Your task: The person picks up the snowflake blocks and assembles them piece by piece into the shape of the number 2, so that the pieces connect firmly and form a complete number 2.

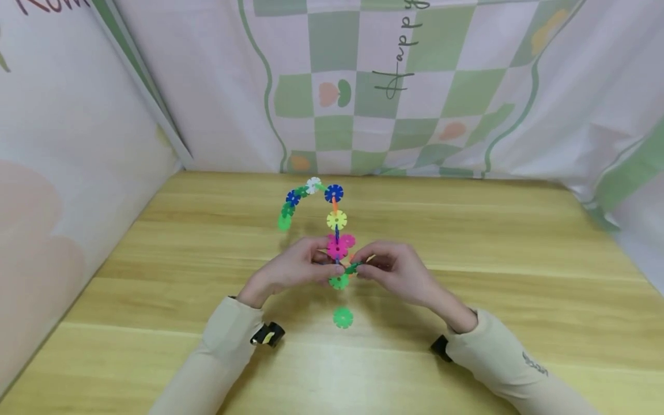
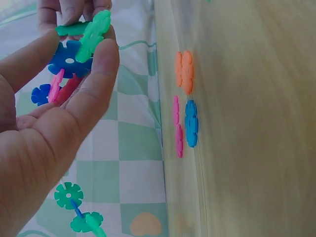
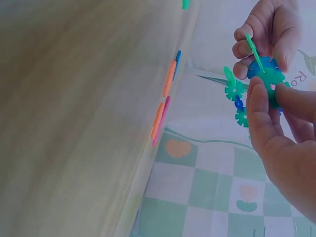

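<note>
In the head view my left hand [image 1: 298,266] holds a chain of notched plastic discs by its lower part. Its thumb and fingers grip around a blue disc [image 2: 69,59], with a light green disc [image 2: 95,35] standing against it. My right hand [image 1: 396,268] pinches a dark green disc [image 3: 271,86] right at that blue disc. From the left hand the chain runs up through a pink disc [image 1: 337,249], a yellow disc [image 1: 336,219] and a blue disc at the top, then bends left past a white disc [image 1: 313,185] and hangs down to a light green end disc [image 1: 284,222].
A loose light green disc [image 1: 343,317] lies on the wooden table [image 1: 519,259] nearer the body. Orange discs [image 2: 185,72], pink discs [image 2: 178,127] and a blue piece [image 2: 191,123] also lie on the table. Printed cloth [image 1: 378,92] hangs behind it.
</note>
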The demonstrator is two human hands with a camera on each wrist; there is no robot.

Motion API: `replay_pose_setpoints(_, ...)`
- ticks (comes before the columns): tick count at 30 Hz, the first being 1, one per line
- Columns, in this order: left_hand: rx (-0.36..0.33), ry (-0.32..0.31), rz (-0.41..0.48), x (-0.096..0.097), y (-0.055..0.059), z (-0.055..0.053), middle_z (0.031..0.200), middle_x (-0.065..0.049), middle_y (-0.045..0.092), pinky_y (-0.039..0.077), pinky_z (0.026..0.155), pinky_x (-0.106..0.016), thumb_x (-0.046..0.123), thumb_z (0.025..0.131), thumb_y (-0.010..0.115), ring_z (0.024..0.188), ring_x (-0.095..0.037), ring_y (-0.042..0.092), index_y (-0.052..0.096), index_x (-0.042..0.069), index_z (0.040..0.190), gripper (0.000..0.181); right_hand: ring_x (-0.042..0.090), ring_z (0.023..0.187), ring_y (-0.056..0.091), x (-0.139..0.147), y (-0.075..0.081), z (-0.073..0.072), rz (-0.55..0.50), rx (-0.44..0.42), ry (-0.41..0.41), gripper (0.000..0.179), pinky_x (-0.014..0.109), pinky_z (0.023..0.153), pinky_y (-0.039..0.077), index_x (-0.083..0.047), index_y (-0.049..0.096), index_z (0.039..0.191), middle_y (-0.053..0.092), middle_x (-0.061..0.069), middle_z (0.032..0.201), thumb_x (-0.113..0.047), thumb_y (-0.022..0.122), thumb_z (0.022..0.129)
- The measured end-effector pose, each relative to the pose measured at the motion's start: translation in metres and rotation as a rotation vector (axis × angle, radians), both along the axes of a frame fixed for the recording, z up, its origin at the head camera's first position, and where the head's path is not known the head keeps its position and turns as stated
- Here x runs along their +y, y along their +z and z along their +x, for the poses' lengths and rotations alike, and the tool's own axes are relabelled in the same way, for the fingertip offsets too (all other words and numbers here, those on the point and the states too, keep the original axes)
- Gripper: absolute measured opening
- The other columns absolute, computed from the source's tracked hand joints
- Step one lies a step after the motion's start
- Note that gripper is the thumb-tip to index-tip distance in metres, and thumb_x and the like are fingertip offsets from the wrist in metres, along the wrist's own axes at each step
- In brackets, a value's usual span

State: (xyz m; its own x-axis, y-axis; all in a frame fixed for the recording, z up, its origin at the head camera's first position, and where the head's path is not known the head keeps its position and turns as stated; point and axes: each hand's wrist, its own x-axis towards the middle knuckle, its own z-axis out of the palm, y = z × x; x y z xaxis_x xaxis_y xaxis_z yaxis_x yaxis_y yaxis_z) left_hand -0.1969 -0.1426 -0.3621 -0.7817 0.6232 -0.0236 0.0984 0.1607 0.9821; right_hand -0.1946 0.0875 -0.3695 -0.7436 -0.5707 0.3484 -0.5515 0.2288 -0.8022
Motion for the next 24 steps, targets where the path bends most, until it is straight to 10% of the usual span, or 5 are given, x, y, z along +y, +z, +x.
replay_pose_setpoints(24, -0.072, -0.035, 0.037, 0.0051, 0.0037, 0.0053, 0.112, -0.027, 0.064, 0.055, 0.077, -0.050, -0.001, 0.096, 0.055, 0.096, -0.024, 0.067, 0.044, -0.010, 0.126, 0.034, 0.014, 0.076, 0.065, 0.0010, -0.0017, 0.0027, -0.032, 0.066, 0.049, 0.016, 0.028, 0.064, 0.056, -0.001, 0.071, 0.094, 0.068, 0.007, 0.089, 0.010, 0.066, 0.084)
